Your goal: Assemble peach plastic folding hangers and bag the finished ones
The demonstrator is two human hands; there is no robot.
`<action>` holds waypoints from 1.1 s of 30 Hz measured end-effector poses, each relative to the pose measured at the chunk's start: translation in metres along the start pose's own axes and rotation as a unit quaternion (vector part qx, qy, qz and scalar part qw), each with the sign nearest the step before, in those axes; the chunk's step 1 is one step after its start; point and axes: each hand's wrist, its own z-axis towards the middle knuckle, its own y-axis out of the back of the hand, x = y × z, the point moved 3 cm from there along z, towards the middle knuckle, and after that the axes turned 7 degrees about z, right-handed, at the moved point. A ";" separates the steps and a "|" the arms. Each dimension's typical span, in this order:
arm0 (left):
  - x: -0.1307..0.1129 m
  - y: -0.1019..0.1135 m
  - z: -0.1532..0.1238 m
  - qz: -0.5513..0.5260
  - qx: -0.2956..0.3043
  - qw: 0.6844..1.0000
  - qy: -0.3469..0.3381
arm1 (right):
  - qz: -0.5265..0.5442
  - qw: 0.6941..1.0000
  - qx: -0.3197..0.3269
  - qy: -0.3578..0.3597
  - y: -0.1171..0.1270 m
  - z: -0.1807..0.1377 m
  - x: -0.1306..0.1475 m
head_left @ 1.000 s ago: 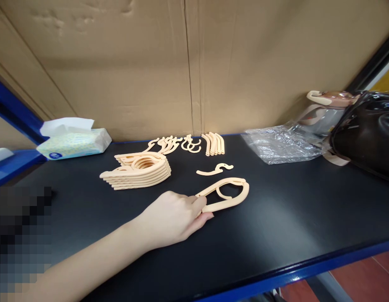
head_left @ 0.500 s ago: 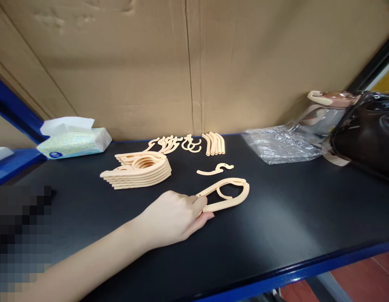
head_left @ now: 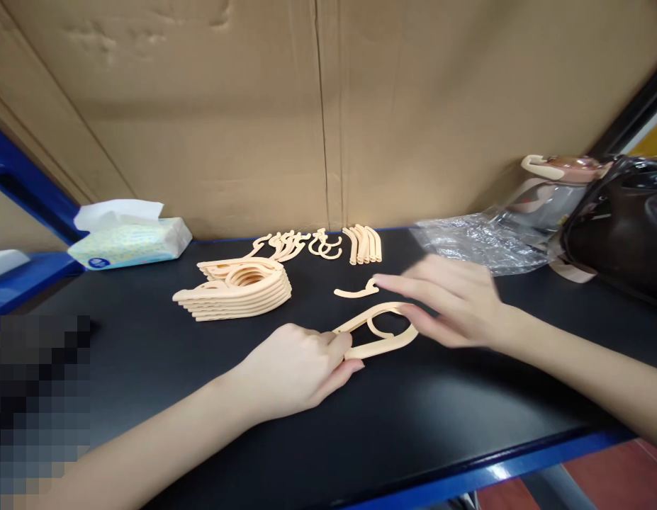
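Observation:
My left hand (head_left: pixel 301 365) is closed round the near-left end of a folded cream plastic clothes hanger (head_left: pixel 373 348), just above the black table. My right hand (head_left: pixel 450 301), slightly blurred, is over the hanger's right end with thumb and fingers apart. Its thumb overlaps the rounded end, and whether it touches is unclear. The index fingertip reaches a loose cream hanger arm (head_left: pixel 352 292) with a curved hook end, partly hidden by the hand. To the left lies a stack of folded cream hangers (head_left: pixel 237 290).
Behind the stack lie several hooked hanger pieces (head_left: pixel 288 245) and a row of curved strips (head_left: pixel 363 244). A tissue pack (head_left: pixel 131 241) stands at the back left. At the right are crinkled clear plastic (head_left: pixel 477 244), a bottle (head_left: pixel 559 191) and a dark bag (head_left: pixel 620 227). Cardboard (head_left: pixel 227 127) rises behind.
My right hand has come in from the right to the hanger's rounded end and the loose hanger arm. My left hand keeps its hold, nearly unmoved.

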 end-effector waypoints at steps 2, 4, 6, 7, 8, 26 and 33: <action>0.000 0.000 0.000 0.000 0.000 1.000 0.000 | -0.002 1.000 0.009 0.028 -0.006 0.010 -0.004; 0.000 0.001 -0.001 0.001 0.002 1.000 0.001 | 0.013 0.999 0.038 0.033 -0.012 0.015 -0.009; 0.000 0.000 -0.001 0.002 0.001 1.000 0.001 | 0.040 0.996 0.075 0.016 -0.017 0.016 -0.013; 0.000 0.000 -0.001 0.003 0.001 1.000 0.001 | 0.050 0.995 0.090 0.009 -0.018 0.014 -0.014; 0.000 0.000 -0.002 0.003 0.001 1.000 0.002 | 0.057 0.993 0.103 0.003 -0.019 0.013 -0.014; 0.004 -0.002 -0.002 0.007 -0.004 1.000 0.001 | 0.147 0.978 0.124 -0.085 -0.032 0.005 -0.021; 0.009 0.001 -0.001 -0.002 -0.030 1.000 0.007 | 0.193 0.965 0.101 -0.144 -0.033 0.007 -0.021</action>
